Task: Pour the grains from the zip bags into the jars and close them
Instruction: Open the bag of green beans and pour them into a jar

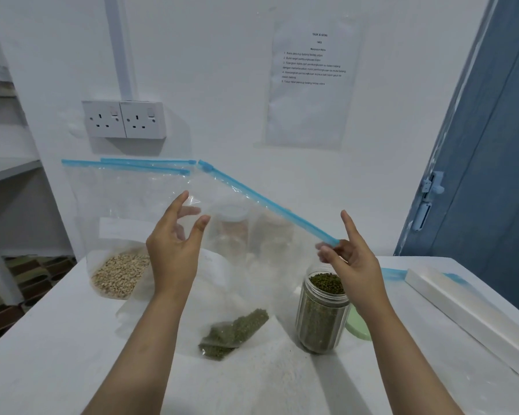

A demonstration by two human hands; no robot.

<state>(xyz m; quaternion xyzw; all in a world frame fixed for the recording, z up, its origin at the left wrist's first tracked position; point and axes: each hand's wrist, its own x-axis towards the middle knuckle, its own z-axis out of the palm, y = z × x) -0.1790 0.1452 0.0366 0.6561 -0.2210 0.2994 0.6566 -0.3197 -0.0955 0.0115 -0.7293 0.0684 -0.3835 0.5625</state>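
My right hand (346, 259) pinches the blue zip strip of a clear zip bag (252, 235) at its right end. The bag hangs down to the table, with a small heap of green grains (232, 330) in its bottom corner. My left hand (174, 244) is at the bag's left side with fingers and thumb spread and relaxed; I cannot tell if it touches the plastic. An open plastic jar (322, 313), nearly full of green grains, stands just below my right hand. Its pale green lid (357, 324) lies behind it.
A second zip bag (117, 223) with beige grains leans against the wall at the left. Two more jars (231, 232) show blurred behind the held bag. A long white box (468, 313) lies on the table (57, 354) at the right. A blue door (492, 145) stands at the right.
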